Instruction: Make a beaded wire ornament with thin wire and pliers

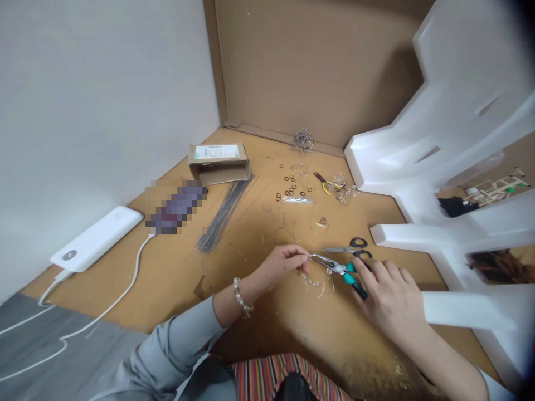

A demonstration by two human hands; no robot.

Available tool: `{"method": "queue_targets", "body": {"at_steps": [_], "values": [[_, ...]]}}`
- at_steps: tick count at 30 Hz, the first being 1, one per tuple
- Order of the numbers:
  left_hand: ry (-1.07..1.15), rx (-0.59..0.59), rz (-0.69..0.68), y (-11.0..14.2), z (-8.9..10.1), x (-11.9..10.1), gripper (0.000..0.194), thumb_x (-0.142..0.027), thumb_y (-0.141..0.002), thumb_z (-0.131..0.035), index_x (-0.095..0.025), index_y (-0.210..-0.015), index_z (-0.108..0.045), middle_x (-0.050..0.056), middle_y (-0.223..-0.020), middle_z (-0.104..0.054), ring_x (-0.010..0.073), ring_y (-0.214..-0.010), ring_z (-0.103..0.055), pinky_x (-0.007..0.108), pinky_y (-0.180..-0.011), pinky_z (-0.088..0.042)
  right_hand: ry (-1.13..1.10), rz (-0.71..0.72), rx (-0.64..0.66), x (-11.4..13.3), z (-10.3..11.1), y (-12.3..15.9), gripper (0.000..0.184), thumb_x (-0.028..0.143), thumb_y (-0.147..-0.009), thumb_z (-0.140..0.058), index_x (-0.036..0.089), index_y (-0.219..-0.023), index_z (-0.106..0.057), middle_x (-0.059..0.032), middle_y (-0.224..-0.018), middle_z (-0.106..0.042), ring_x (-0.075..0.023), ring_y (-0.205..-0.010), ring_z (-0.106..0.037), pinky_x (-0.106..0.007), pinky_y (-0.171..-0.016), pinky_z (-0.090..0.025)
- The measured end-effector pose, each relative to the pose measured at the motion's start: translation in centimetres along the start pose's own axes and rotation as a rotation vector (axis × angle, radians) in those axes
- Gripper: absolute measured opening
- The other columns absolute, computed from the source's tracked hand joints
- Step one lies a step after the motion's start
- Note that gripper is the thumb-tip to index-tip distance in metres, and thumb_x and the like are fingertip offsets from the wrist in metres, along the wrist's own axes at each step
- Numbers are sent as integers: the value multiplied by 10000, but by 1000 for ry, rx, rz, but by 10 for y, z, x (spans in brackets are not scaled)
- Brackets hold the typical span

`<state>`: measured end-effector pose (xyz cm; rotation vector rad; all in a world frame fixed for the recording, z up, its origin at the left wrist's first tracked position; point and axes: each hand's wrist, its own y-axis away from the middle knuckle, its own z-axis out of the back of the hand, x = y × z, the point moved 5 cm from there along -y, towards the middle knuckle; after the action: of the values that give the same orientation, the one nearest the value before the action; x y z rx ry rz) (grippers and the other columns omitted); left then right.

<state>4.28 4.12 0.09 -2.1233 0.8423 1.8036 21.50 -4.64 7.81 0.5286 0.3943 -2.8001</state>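
Note:
My left hand [282,264] pinches a thin wire piece with small clear beads [316,283] that hangs below the fingertips. My right hand [388,296] grips teal-handled pliers [339,269], whose jaws meet the wire right at my left fingertips. A bead bracelet sits on my left wrist. Black-handled scissors [351,248] lie on the brown cardboard surface [259,312] just beyond the pliers.
A bundle of straight grey wires [222,215] lies by a small cardboard box [218,162]. Several small black rings [289,188], yellow-handled pliers [323,182] and clear beads lie farther back. A white power bank [97,238] with a cable is at left. White foam pieces [451,167] stand at right.

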Motion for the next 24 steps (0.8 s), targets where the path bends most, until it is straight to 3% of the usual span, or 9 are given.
{"method": "queue_targets", "body": {"at_steps": [5,10,15,24], "values": [[99,36,66,-1,0,2,234,-342,-764,-601,-120,-713,-652,29,-606,-635,108,-578,-538,248,-634,-432,-15,35,-10,0,-2,-1,368,321,-834,-527,161,-1162,-575,-86,-889,-624,-220,-793,-491,-340,-687,-308],[72,117,42,-2,2,1,333,-421,-805,-572,-105,-746,-660,64,-683,-668,118,-628,-582,244,-657,-451,-28,42,-29,0,-2,-1,368,319,-835,-526,149,-1156,-580,-84,-875,-624,-213,-786,-493,-335,-684,-308],[-26,84,-15,-3,4,0,412,-460,-850,-491,-106,-696,-636,52,-636,-649,108,-572,-564,228,-601,-454,-60,34,-44,2,-2,1,367,320,-819,-546,168,-1151,-581,-69,-873,-626,-215,-783,-503,-335,-687,-319],[-292,-31,-240,2,3,-6,400,-389,-903,-422,-127,-686,-633,48,-707,-661,121,-647,-602,235,-676,-472,-148,-29,34,2,-7,3,343,293,-760,-575,176,-1082,-592,-49,-892,-636,-203,-748,-549,-309,-682,-361]]}}
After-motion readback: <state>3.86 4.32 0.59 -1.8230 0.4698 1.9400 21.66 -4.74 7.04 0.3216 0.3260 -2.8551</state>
